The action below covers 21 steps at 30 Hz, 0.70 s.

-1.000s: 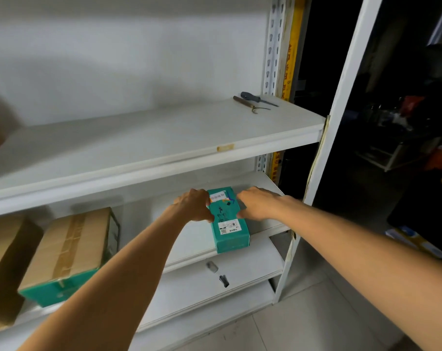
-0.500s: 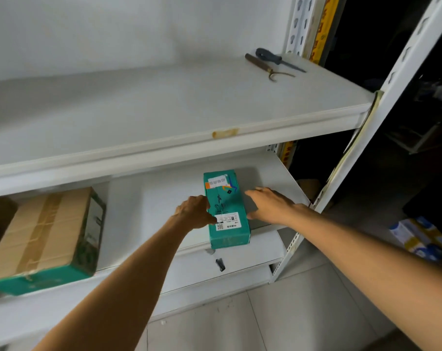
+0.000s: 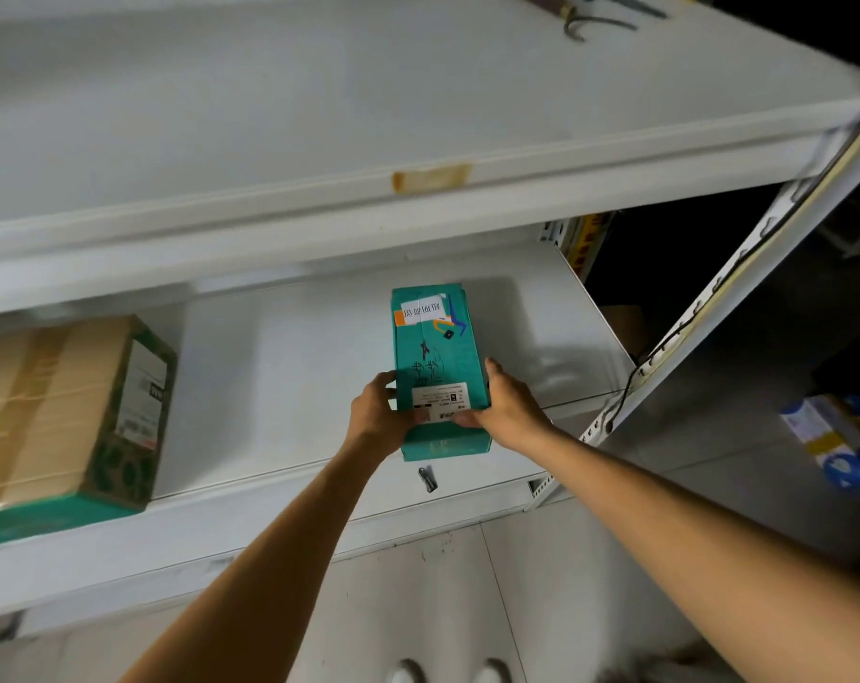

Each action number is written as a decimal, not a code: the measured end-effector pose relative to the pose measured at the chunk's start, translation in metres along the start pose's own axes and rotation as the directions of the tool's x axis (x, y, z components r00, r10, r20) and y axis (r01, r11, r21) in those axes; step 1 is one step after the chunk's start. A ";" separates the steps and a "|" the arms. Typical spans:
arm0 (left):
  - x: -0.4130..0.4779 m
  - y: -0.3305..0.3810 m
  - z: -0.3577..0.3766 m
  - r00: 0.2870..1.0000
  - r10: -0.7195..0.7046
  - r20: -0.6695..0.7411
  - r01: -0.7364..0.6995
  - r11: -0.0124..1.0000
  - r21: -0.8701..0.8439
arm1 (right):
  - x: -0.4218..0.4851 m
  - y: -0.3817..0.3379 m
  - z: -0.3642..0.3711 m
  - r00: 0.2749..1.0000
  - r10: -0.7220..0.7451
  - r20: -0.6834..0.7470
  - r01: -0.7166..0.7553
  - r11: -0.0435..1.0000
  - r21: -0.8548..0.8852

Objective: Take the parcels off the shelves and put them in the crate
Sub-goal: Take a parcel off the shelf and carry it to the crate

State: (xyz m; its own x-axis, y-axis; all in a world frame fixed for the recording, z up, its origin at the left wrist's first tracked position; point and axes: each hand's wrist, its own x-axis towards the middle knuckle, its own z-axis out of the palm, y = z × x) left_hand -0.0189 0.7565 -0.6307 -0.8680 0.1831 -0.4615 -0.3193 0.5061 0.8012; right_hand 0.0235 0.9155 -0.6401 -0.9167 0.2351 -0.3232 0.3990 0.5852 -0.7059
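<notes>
Teal cardboard parcel [image 3: 435, 347] sits at the front edge of the white metal shelf [image 3: 294, 362]. Its near end is gripped from both sides by the left hand [image 3: 376, 416] and the right hand [image 3: 509, 411], which lay flat beside it earlier. Left of them stands a taped brown carton [image 3: 48, 401]; beyond lie two hand tools [image 3: 585, 22].

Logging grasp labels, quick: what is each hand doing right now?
Left hand: grips the teal parcel at its left side.
Right hand: grips the same parcel at its right side.
</notes>
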 end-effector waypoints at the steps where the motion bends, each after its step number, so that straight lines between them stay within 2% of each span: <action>1: 0.000 0.000 0.000 1.000 -0.006 -0.007 0.006 1.000 -0.010 | 0.001 0.000 0.000 1.000 0.001 0.011 -0.001 1.000 0.020; 9: -0.007 0.001 0.000 1.000 0.002 -0.021 -0.003 0.999 -0.036 | 0.001 -0.007 0.001 0.997 0.078 -0.025 -0.076 0.995 0.070; 14: -0.004 0.017 -0.017 0.995 0.104 -0.009 -0.103 0.994 0.042 | -0.004 -0.028 -0.001 0.985 0.092 -0.149 -0.080 0.993 0.082; 17: -0.001 0.032 -0.035 0.985 0.156 0.074 -0.165 0.977 0.133 | -0.012 -0.042 -0.004 0.973 0.096 -0.210 -0.074 0.991 0.111; 21: -0.001 0.044 -0.049 0.943 0.208 0.259 -0.253 0.955 0.156 | -0.033 -0.058 0.001 0.938 0.116 -0.327 -0.071 0.987 0.145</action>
State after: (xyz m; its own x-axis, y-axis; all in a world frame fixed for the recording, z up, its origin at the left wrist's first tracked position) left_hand -0.0511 0.7373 -0.5764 -0.7870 0.4960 -0.3669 -0.0255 0.5681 0.8226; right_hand 0.0306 0.8732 -0.5889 -0.8211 0.5421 -0.1786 0.4625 0.4486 -0.7647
